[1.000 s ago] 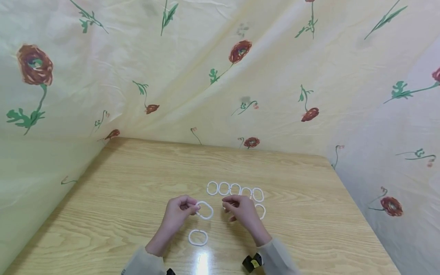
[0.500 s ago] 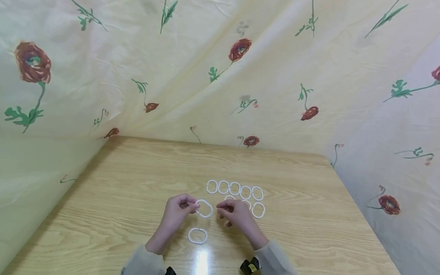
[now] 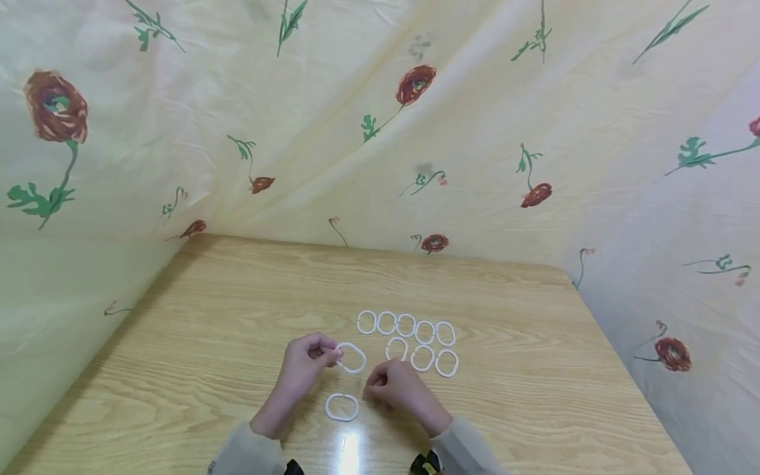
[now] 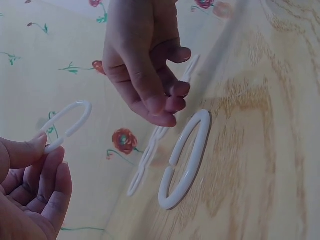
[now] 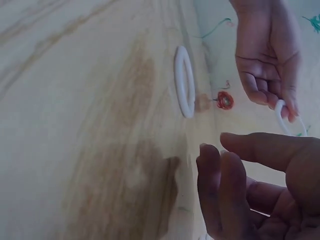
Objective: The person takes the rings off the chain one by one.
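White plastic oval links, each with a small gap, are the things on the wooden table. My left hand pinches one white link between thumb and fingers, raised above the tabletop. Below it a single link lies flat on the wood. Close to the right of that link hovers my right hand, its fingers loosely bent. In the right wrist view its thumb and fingertips stand apart with nothing between them.
Farther back, a row of several links lies side by side. A shorter row of links sits in front of it, just beyond my right hand. Flower-patterned cloth hangs around the table at the back and both sides.
My right hand has moved left and toward me, from beside the short row to near the single link, uncovering the short row. The left hand keeps its link in nearly the same place.
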Tool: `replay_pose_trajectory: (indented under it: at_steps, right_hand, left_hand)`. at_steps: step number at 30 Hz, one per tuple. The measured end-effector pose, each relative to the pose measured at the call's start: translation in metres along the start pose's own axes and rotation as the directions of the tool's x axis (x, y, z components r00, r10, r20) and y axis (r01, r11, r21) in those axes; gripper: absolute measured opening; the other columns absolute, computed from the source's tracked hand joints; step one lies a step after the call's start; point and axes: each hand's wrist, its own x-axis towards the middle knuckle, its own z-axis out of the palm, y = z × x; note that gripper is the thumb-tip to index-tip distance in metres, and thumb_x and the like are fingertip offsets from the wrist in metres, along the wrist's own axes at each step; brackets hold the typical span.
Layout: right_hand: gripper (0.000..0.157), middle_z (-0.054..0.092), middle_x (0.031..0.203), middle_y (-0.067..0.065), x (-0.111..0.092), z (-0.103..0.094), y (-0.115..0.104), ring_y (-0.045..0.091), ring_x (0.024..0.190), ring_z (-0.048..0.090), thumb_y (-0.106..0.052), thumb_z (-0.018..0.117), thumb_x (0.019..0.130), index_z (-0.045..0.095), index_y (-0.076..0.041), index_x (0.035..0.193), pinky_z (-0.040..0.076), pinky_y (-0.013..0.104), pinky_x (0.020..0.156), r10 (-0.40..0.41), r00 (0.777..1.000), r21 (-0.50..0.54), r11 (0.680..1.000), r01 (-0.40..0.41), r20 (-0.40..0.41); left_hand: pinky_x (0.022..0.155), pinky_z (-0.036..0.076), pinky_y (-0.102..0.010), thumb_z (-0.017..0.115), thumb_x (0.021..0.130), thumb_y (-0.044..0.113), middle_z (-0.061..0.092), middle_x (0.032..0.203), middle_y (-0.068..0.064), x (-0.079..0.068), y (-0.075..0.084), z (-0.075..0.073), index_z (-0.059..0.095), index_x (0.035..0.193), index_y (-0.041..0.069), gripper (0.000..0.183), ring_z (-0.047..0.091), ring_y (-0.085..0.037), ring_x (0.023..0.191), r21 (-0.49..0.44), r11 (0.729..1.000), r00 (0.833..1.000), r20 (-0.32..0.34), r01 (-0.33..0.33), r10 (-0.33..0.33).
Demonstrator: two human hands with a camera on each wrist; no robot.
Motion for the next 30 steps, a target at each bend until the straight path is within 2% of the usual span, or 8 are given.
replay_pose_trajectory:
  at_steps: [5,12,15,23,30]
  right_hand:
    - [0.007,0.062,0.060,-0.003,-0.001,0.004,-0.002,0.003,0.048,0.047,-0.008,0.072,0.075,0.069,-0.006,0.070,0.042,0.016,0.043,-0.027,1.000,-0.083,0.996,0.027,0.004]
    - [0.014,0.056,0.057,-0.007,-0.003,0.009,-0.010,0.005,0.045,0.046,-0.012,0.076,0.077,0.065,-0.009,0.068,0.041,0.017,0.042,0.035,0.999,-0.080,0.996,-0.032,0.034]
    - [0.017,0.054,0.056,-0.008,-0.004,0.011,-0.014,0.005,0.046,0.045,-0.014,0.077,0.076,0.064,-0.010,0.066,0.040,0.016,0.042,0.037,0.999,-0.119,0.992,-0.034,0.026]
    - [0.022,0.053,0.059,-0.010,-0.002,0.016,-0.017,0.002,0.051,0.042,-0.020,0.079,0.074,0.061,-0.014,0.063,0.037,0.016,0.048,-0.009,1.000,-0.319,0.948,0.004,-0.014]
    - [0.015,0.055,0.057,-0.009,0.000,0.023,-0.017,0.003,0.051,0.042,-0.015,0.073,0.069,0.062,-0.016,0.059,0.037,0.017,0.045,-0.040,0.998,-0.425,0.905,0.017,-0.047]
  left_hand:
    - [0.059,0.055,-0.017,0.072,0.081,-0.005,0.070,0.077,-0.015,0.000,0.001,-0.002,0.068,0.086,-0.008,0.007,0.060,-0.005,0.059,0.006,1.000,1.000,-0.005,-0.001,0.002]
    - [0.060,0.056,-0.018,0.071,0.082,-0.004,0.070,0.077,-0.014,0.002,0.000,-0.004,0.068,0.087,-0.007,0.007,0.061,-0.006,0.061,0.010,1.000,1.000,0.004,-0.002,0.002]
    - [0.060,0.056,-0.018,0.071,0.082,-0.004,0.070,0.077,-0.014,0.002,0.000,-0.004,0.068,0.087,-0.007,0.007,0.061,-0.006,0.061,0.007,1.000,1.000,0.001,-0.007,0.007]
    - [0.060,0.057,-0.018,0.070,0.081,-0.007,0.069,0.077,-0.016,0.002,-0.001,-0.005,0.067,0.085,-0.009,0.006,0.061,-0.005,0.060,-0.005,1.000,1.000,-0.003,-0.012,0.012]
    - [0.060,0.057,-0.017,0.070,0.081,-0.007,0.069,0.076,-0.015,0.002,-0.002,-0.005,0.067,0.086,-0.010,0.007,0.061,-0.005,0.060,-0.013,1.000,1.000,-0.002,-0.010,0.010]
